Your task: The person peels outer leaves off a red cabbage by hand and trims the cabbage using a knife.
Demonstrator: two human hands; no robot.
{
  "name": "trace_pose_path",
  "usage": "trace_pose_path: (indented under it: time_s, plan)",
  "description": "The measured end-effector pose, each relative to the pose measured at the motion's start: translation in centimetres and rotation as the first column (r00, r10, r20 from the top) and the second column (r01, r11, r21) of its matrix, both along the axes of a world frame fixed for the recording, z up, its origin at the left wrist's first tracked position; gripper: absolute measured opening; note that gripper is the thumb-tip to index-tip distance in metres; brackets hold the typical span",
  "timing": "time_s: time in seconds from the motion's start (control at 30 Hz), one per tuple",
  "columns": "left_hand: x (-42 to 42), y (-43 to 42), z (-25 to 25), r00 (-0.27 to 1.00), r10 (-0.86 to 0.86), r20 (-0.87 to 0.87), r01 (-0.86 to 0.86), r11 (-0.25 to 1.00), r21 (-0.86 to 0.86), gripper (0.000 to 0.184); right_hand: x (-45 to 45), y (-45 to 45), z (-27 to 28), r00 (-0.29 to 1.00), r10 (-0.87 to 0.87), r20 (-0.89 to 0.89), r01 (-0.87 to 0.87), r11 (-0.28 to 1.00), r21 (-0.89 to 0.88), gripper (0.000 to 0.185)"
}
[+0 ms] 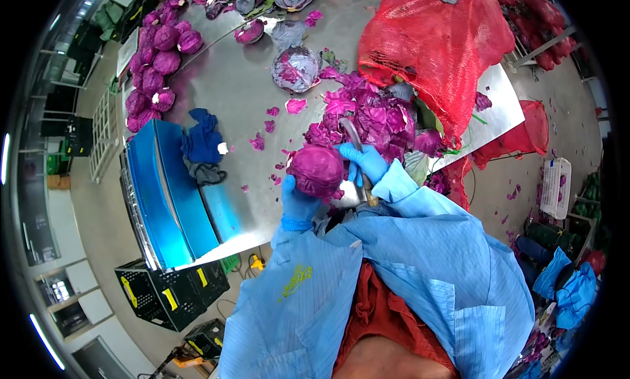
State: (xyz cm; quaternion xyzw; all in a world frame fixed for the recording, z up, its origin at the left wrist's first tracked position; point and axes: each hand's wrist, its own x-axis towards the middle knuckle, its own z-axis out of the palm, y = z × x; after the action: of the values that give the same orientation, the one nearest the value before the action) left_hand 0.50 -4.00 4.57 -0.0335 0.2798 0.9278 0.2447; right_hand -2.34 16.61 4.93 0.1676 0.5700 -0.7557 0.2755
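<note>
My left hand [298,205], in a blue glove, is wrapped round the lower left side of a trimmed red cabbage [316,171] near the table's front edge. Also gloved in blue, my right hand [366,162] grips a knife [351,131]. Its curved metal blade points away from me, beside the cabbage, and the butt of its handle shows below my fingers. Whether the blade touches the cabbage I cannot tell. Just beyond both hands lies a heap of loose purple cabbage leaves [374,113]. An untrimmed cabbage [296,69] sits farther back on the metal table [230,70].
Trimmed cabbages [166,63] are piled at the far left. A blue bin [172,192] and dark blue cloths [202,139] stand nearer. At the right a red mesh sack [433,51] covers part of the table. Black crates [172,294] are on the floor.
</note>
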Motion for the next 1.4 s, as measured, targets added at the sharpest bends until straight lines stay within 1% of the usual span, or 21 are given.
trace_pose_path:
  time_s: [0.03, 0.1, 0.13, 0.27, 0.37, 0.47, 0.53, 0.6, 0.7, 0.8, 0.9, 0.93, 1.0, 1.03, 1.07, 1.13, 1.17, 1.23, 1.27, 1.33, 1.4]
  plan:
    - [0.0, 0.4, 0.6, 0.999, 0.039, -0.024, -0.04, 0.999, -0.031, 0.08, 0.1, 0.3, -0.3, 0.997, 0.059, 0.043, -0.058, 0.998, -0.028, 0.048]
    - [0.3, 1.2, 2.2, 0.99, 0.117, -0.075, -0.123, 0.988, -0.089, 0.082, 0.6, 0.5, -0.7, 0.999, 0.003, -0.036, -0.01, 0.982, -0.189, 0.048]
    - [0.2, 1.0, 2.2, 0.993, 0.099, -0.066, -0.106, 0.987, -0.12, 0.083, 0.7, 0.7, -0.6, 0.997, -0.028, -0.073, 0.007, 0.963, -0.269, 0.047]
    - [0.0, 0.1, 1.7, 0.995, 0.095, -0.039, -0.1, 0.978, -0.185, 0.087, 0.5, 1.4, -1.3, 0.998, 0.043, -0.051, -0.056, 0.955, -0.292, 0.046]
    - [-0.2, 0.5, 1.3, 0.991, 0.105, -0.086, -0.12, 0.974, -0.191, 0.086, 0.6, 1.1, -2.4, 0.998, 0.046, 0.032, -0.029, 0.916, -0.401, 0.046]
    - [0.0, 0.4, -0.7, 0.975, 0.185, -0.124, -0.213, 0.937, -0.277, 0.084, 0.3, 0.2, -2.3, 1.0, -0.004, -0.015, 0.001, 0.982, -0.188, 0.043]
    - [0.2, 1.1, -1.9, 0.958, 0.25, -0.141, -0.286, 0.874, -0.392, 0.084, 0.5, -0.1, -2.3, 0.999, 0.021, -0.046, -0.017, 0.996, 0.086, 0.031]
    - [0.5, 1.6, -2.8, 0.934, 0.315, -0.166, -0.353, 0.761, -0.544, 0.085, 1.2, -0.2, -1.3, 0.995, 0.083, -0.054, -0.061, 0.942, 0.329, 0.029]
    - [0.7, 1.7, -6.0, 0.878, 0.271, -0.395, -0.478, 0.546, -0.688, 0.089, 3.0, -0.5, -4.5, 0.828, 0.251, -0.502, 0.089, 0.824, 0.559, 0.03]
    - [1.1, 1.9, -7.2, 0.848, 0.197, -0.492, -0.523, 0.46, -0.717, 0.094, 4.5, -0.2, -3.6, 0.803, 0.406, -0.436, -0.047, 0.773, 0.633, 0.03]
    - [1.1, 1.9, -6.8, 0.828, 0.023, -0.56, -0.54, 0.302, -0.786, 0.098, 5.0, -0.2, -3.6, 0.77, 0.456, -0.446, -0.074, 0.759, 0.647, 0.029]
    - [1.1, 1.9, -6.8, 0.84, 0.041, -0.541, -0.526, 0.308, -0.793, 0.102, 4.9, -0.2, -3.9, 0.76, 0.471, -0.447, -0.081, 0.752, 0.654, 0.028]
    - [1.2, 2.2, -6.7, 0.862, 0.074, -0.502, -0.497, 0.322, -0.806, 0.108, 4.9, -0.2, -4.5, 0.894, 0.25, -0.372, -0.075, 0.902, 0.425, 0.025]
    - [1.0, 2.0, -6.5, 0.866, 0.025, -0.499, -0.481, 0.314, -0.819, 0.113, 4.7, -0.1, -4.7, 0.941, 0.141, -0.306, -0.044, 0.952, 0.303, 0.024]
    - [0.7, 1.8, -6.3, 0.859, -0.045, -0.511, -0.477, 0.295, -0.828, 0.113, 4.1, 0.8, -5.0, 0.972, 0.111, -0.207, -0.089, 0.989, 0.115, 0.023]
    - [-0.1, 1.2, -5.7, 0.832, -0.185, -0.522, -0.473, 0.254, -0.844, 0.113, 2.2, 2.8, -5.0, 0.994, 0.111, 0.007, -0.105, 0.956, -0.274, 0.022]
    - [-0.7, 0.7, -5.7, 0.811, -0.243, -0.532, -0.47, 0.272, -0.84, 0.113, 2.0, 3.0, -4.1, 0.996, -0.026, 0.089, 0.057, 0.932, -0.359, 0.029]
    - [-2.0, -0.1, -5.7, 0.753, -0.356, -0.553, -0.464, 0.309, -0.83, 0.113, 2.3, 3.4, -3.9, 0.994, -0.067, 0.081, 0.091, 0.933, -0.347, 0.027]
    - [-2.5, -0.3, -5.6, 0.787, -0.36, -0.5, -0.394, 0.33, -0.858, 0.112, 3.1, 3.3, -3.5, 0.993, -0.095, 0.076, 0.114, 0.945, -0.308, 0.027]
    - [-3.1, -0.4, -5.2, 0.844, -0.374, -0.385, -0.246, 0.368, -0.897, 0.112, 4.2, 3.6, -2.1, 0.991, -0.028, 0.131, 0.07, 0.942, -0.33, 0.026]
    - [-3.3, 0.4, -5.5, 0.853, -0.353, -0.385, -0.295, 0.282, -0.913, 0.111, 4.7, 3.8, -1.5, 0.993, -0.007, 0.119, 0.046, 0.943, -0.329, 0.028]
